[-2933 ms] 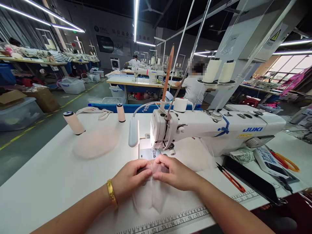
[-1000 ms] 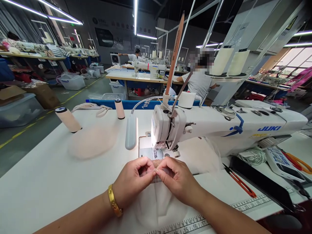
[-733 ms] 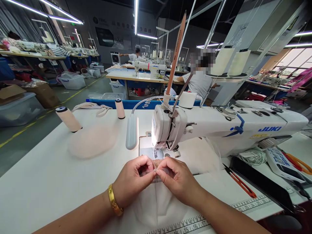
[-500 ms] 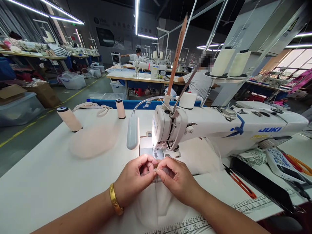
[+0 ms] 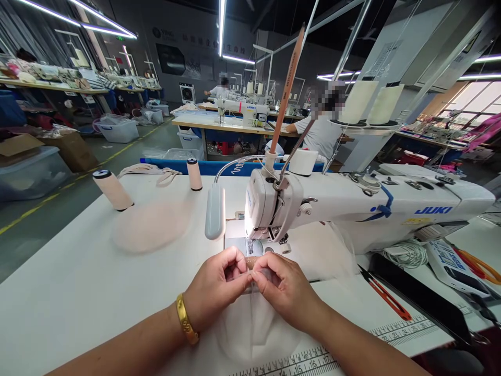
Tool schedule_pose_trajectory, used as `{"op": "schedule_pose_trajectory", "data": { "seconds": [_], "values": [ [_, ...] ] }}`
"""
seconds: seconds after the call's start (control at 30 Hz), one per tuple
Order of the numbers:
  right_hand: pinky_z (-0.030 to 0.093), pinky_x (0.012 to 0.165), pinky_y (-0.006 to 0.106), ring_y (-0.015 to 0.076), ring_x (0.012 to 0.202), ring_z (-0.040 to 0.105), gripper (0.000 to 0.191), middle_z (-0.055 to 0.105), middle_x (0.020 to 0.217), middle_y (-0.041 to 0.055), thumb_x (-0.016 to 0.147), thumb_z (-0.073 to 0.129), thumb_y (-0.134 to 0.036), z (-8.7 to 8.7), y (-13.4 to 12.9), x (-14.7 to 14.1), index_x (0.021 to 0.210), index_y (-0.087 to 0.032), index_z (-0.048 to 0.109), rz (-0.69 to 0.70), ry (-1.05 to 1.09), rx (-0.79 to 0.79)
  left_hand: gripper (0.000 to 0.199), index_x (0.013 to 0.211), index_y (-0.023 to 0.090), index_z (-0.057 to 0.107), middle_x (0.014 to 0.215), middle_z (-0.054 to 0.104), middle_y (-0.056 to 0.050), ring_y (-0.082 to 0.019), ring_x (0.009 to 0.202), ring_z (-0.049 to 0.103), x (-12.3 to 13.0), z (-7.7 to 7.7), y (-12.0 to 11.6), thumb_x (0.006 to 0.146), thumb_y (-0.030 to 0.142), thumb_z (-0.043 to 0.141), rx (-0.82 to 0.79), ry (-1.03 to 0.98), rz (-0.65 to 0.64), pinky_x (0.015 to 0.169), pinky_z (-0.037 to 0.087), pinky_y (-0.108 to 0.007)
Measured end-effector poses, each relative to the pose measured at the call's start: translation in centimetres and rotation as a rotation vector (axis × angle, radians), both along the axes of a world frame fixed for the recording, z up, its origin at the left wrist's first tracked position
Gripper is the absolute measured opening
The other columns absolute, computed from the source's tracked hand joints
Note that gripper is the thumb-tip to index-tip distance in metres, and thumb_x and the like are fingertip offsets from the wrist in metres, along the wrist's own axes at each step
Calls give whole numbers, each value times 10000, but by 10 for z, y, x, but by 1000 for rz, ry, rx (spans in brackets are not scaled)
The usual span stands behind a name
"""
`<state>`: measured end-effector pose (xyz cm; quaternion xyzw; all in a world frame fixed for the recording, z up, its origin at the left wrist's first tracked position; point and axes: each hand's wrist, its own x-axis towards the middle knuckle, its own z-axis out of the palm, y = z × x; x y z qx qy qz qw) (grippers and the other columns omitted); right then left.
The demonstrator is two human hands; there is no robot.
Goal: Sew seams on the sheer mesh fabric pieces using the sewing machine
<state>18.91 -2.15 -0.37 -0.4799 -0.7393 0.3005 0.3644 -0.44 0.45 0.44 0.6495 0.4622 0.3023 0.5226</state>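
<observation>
clock positions are read from the hands, 12 o'clock pointing away from the wearer. from my remote station i register an open-mouthed clear bin (image 5: 33, 175) between 9 and 10 o'clock; pale material shows faintly through its wall, and a cardboard box (image 5: 18, 147) stands over its rim, contents not readable. a white bin (image 5: 119, 130) on the floor between 10 and 11 o'clock has clear plastic wrapping at its top. a shallow clear tray (image 5: 182, 154) at 11 o'clock, beyond the white table (image 5: 78, 277), contains crumpled transparent film. the sheer fabric (image 5: 250, 326) lies on the table on the wearer's side of the sewing machine (image 5: 352, 201), its upper edge raised between the hands. it is pale, thin and translucent, with a lengthwise line down the middle, soft folds on either side and a rounded lower outline near the printed ruler (image 5: 309, 360). a glossy tan section (image 5: 251, 262) shows at the top between the fingers. the left hand (image 5: 219, 284) pinches the fabric edge between thumb and forefinger; the right hand (image 5: 287, 287) pinches it likewise, fingertips meeting at the line. the presser foot (image 5: 250, 246) is at 12 o'clock, just beyond the fingers.
</observation>
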Motion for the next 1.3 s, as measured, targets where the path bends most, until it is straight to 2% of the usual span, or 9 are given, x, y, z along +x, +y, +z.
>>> {"op": "schedule_pose_trajectory", "data": {
  "seconds": [0.1, 0.23, 0.4, 0.47, 0.53, 0.6, 0.77, 0.93, 1.3],
  "values": [
    [379, 653, 283, 165, 683, 531, 154, 591, 733, -29, 967, 553, -287, -3, 1, -2, 820, -241, 548, -12, -22, 12, 257, 806, 240, 489, 593, 475, 81, -129, 539, 452, 2, 1, 1, 782, 424, 668, 21, 42, 5, 537, 394, -258],
    [388, 684, 301, 178, 697, 537, 174, 594, 745, -14, 955, 520, -195, -11, 8, -6, 790, -238, 490, -51, -144, 66, 131, 842, 245, 475, 650, 550, 48, -168, 600, 509, 4, -2, 3, 826, 298, 593, 180, 213, -1, 577, 400, -282],
    [371, 692, 314, 208, 748, 546, 250, 577, 734, 3, 925, 511, -102, -21, 18, -10, 741, -235, 404, -107, -338, 133, 61, 835, 218, 553, 855, 630, -41, -220, 776, 530, 4, -18, 7, 861, 173, 583, 727, 447, 31, 697, 415, -329],
    [375, 680, 307, 209, 753, 557, 247, 593, 754, 7, 925, 518, -95, -24, 19, -11, 750, -233, 412, -144, -355, 170, 177, 769, 206, 574, 863, 635, -44, -213, 771, 498, 3, -23, 7, 926, 130, 542, 947, 469, 12, 709, 388, -330],
    [388, 675, 304, 212, 759, 577, 216, 615, 775, 9, 938, 528, -102, -26, 20, -10, 784, -232, 450, -171, -366, 193, 297, 722, 197, 586, 815, 648, -29, -204, 754, 486, 2, -25, 6, 992, 110, 498, 1064, 467, -67, 710, 360, -331],
    [397, 658, 305, 219, 763, 599, 160, 639, 797, 13, 940, 556, -120, -27, 20, -9, 845, -232, 492, -194, -387, 211, 330, 745, 201, 626, 787, 670, -14, -204, 758, 502, 1, -25, 6, 1033, 122, 485, 1077, 468, -127, 716, 349, -337],
    [403, 626, 322, 200, 669, 564, 119, 680, 901, 39, 950, 560, -124, -27, 14, 0, 1007, -225, 588, -177, -477, 344, 298, 860, 217, 705, 884, 735, -3, -203, 789, 546, -2, -24, 6, 1052, 146, 489, 1020, 471, -132, 737, 360, -353],
    [386, 611, 302, 173, 677, 524, 280, 673, 1000, 28, 931, 509, -27, -25, 11, 6, 975, -250, 672, -92, -509, 380, 319, 855, 215, 710, 951, 751, -9, -205, 812, 565, -3, -23, 8, 1059, 164, 471, 1008, 487, -151, 743, 374, -360],
    [366, 595, 336, 189, 669, 517, 269, 724, 1077, 35, 937, 505, -46, -28, 19, 9, 991, -235, 689, -130, -557, 426, 201, 1080, 242, 716, 1103, 745, -41, -258, 899, 601, -5, -24, 8, 1000, 177, 543, 948, 560, -162, 778, 430, -408]
  ]
}}
